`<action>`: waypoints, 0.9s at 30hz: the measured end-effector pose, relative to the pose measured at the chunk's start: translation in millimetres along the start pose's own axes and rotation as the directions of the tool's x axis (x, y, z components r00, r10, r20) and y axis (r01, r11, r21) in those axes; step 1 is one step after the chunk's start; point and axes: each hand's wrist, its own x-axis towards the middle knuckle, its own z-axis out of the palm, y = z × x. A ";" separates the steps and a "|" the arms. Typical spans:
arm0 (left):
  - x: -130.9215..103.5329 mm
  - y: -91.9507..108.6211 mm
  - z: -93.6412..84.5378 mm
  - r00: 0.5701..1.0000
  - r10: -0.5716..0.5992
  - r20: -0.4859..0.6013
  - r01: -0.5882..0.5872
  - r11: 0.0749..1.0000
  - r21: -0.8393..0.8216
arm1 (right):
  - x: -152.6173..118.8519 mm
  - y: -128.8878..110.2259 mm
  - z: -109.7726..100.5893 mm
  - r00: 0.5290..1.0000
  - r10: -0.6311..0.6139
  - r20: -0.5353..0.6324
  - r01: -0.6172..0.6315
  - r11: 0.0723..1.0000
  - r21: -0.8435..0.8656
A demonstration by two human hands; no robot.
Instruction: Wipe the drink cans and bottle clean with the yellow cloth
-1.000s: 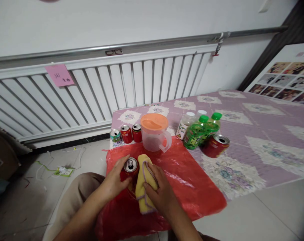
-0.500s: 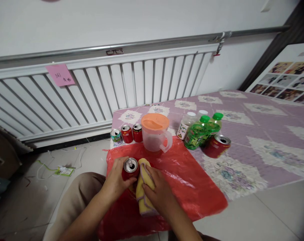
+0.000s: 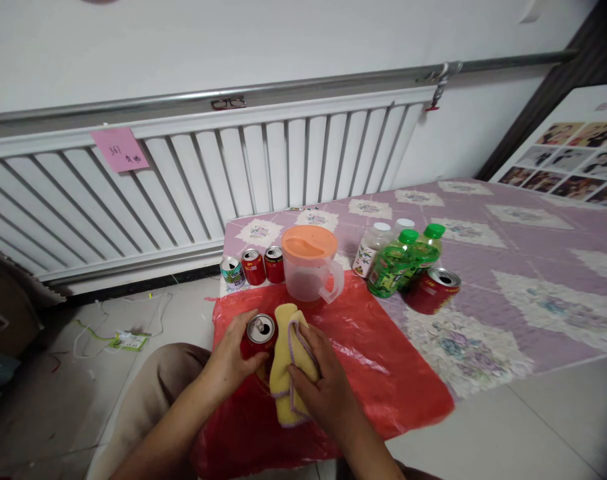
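My left hand (image 3: pixel 236 357) is wrapped round a red drink can (image 3: pixel 258 348), its opened top facing up. In my right hand (image 3: pixel 321 373) is a folded yellow cloth (image 3: pixel 284 363) with purple edging, held right beside the can; whether the two touch is hard to make out. Both are over a red plastic sheet (image 3: pixel 378 367) spread on the table. Just behind stands a clear plastic pitcher (image 3: pixel 306 277) with an orange lid.
Left of the pitcher stand a small teal can (image 3: pixel 233 275) and two red cans (image 3: pixel 254 268). To its right are green-capped bottles (image 3: pixel 386 270), white-capped bottles (image 3: pixel 366 253) and a larger red can (image 3: pixel 432 293) on the flowered tablecloth (image 3: pixel 483 347). A radiator (image 3: pixel 283 160) runs behind.
My right hand has shifted the yellow cloth slightly up along the can's side, and the cloth's folds look different. My left hand keeps its hold on the can, nearly still.
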 end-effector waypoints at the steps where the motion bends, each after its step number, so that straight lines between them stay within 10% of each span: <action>1: 0.0 0.2 0.5 1.000 0.005 -0.011 -0.005 1.000 0.014 | 0.2 0.0 0.2 1.000 0.005 0.011 -0.005 1.000 0.001; 11: 1.0 6.5 -0.1 0.999 -0.023 -0.039 0.024 0.999 0.022 | 3.6 10.1 7.2 0.968 0.194 0.160 -0.176 0.977 -0.123; 18: 1.5 10.2 -16.6 0.983 -0.012 0.183 0.026 0.997 -0.078 | 2.8 9.4 6.3 0.981 0.149 0.124 -0.141 0.987 -0.071; 27: 1.8 1.5 -2.8 1.000 -0.001 -0.011 0.001 1.000 0.011 | 2.0 2.0 2.6 0.999 0.024 0.036 -0.024 1.000 0.005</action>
